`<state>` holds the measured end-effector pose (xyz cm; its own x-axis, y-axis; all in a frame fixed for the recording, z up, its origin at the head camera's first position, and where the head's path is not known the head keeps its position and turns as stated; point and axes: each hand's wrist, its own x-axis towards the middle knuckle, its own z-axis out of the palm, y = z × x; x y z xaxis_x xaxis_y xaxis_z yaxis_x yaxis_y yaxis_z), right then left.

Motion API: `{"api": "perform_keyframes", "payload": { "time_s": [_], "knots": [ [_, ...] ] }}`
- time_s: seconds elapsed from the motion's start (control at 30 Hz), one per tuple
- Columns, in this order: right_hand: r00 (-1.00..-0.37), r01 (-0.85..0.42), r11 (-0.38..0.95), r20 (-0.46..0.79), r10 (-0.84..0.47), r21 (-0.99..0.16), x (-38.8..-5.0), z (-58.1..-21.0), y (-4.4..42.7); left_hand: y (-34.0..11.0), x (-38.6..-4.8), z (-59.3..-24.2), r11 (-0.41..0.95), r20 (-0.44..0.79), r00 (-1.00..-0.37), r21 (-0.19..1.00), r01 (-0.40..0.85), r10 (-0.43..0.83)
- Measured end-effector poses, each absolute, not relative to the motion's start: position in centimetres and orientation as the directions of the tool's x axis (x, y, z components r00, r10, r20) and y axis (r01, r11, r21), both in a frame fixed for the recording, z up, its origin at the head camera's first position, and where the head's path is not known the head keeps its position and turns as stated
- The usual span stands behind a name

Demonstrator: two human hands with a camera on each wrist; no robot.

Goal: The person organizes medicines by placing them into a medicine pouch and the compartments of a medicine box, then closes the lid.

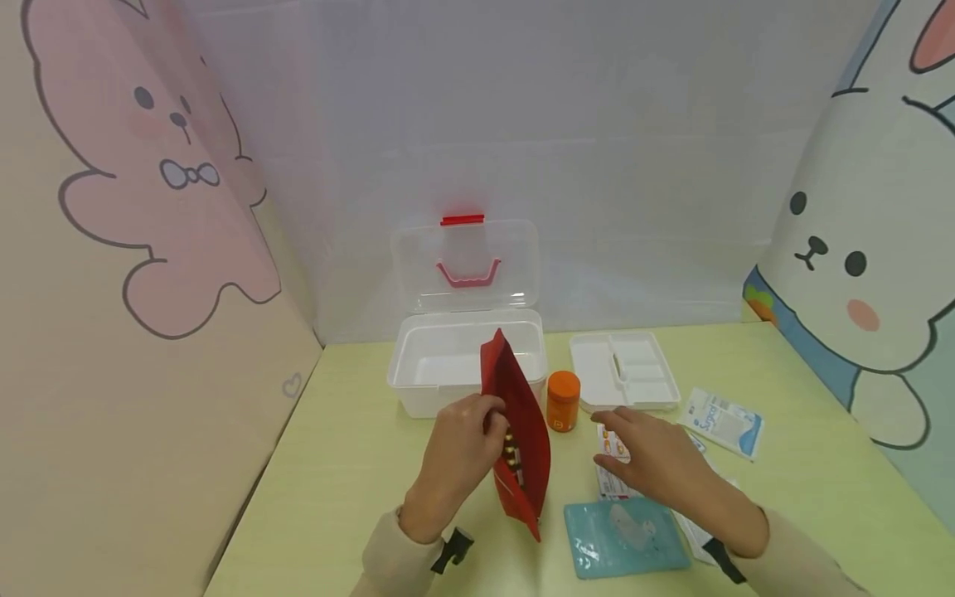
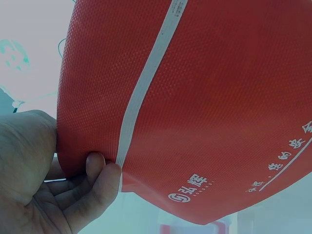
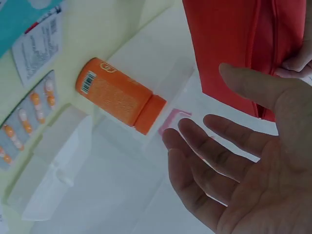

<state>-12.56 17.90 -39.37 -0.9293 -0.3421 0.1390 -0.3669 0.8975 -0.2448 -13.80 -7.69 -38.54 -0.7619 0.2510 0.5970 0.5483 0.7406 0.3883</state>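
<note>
The left hand (image 1: 462, 435) has its grip pinched on one red zippered pouch (image 1: 535, 439), mouth parted, in front of one lidded clear box (image 1: 425, 404); a gap separates the pouch from the right hand (image 1: 652, 458), its grip wide. The pale yellow tabletop (image 1: 336, 473) ends at a whitish backdrop (image 1: 634, 166) between two cartoon-printed side walls (image 1: 82, 332). Rightward are one orange bottle (image 1: 563, 404), one compartment tray (image 1: 591, 365), one capsule blister pack (image 3: 28, 119), one teal pouch (image 1: 597, 543) and one "Surgical" packet (image 1: 722, 421).

1 red pouch (image 1: 533, 439) | 1 teal packet (image 1: 622, 543) | 1 bottle (image 1: 563, 403) | 1 lidded box (image 1: 429, 401) | 1 tray (image 1: 594, 366)
</note>
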Motion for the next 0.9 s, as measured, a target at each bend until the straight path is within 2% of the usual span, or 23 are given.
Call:
{"api": "perform_keyframes", "payload": {
  "time_s": [0.23,0.7,0.9],
  "knots": [
    [-0.933,-0.343,0.902,-0.017,-0.360,-0.260,-12.2,-42.2,19.6,-7.8,-13.8,-38.8,0.746,0.589,-0.770,0.393,0.538,0.246],
    [-0.900,-0.391,0.867,-0.065,-0.430,-0.309,-11.2,-46.0,20.6,-7.6,-14.2,-38.8,0.738,0.583,-0.772,0.401,0.543,0.251],
    [-0.900,-0.370,0.873,-0.111,-0.422,-0.317,-11.4,-47.3,20.5,-7.4,-14.4,-38.8,0.738,0.573,-0.778,0.404,0.541,0.257]
  ]
}}
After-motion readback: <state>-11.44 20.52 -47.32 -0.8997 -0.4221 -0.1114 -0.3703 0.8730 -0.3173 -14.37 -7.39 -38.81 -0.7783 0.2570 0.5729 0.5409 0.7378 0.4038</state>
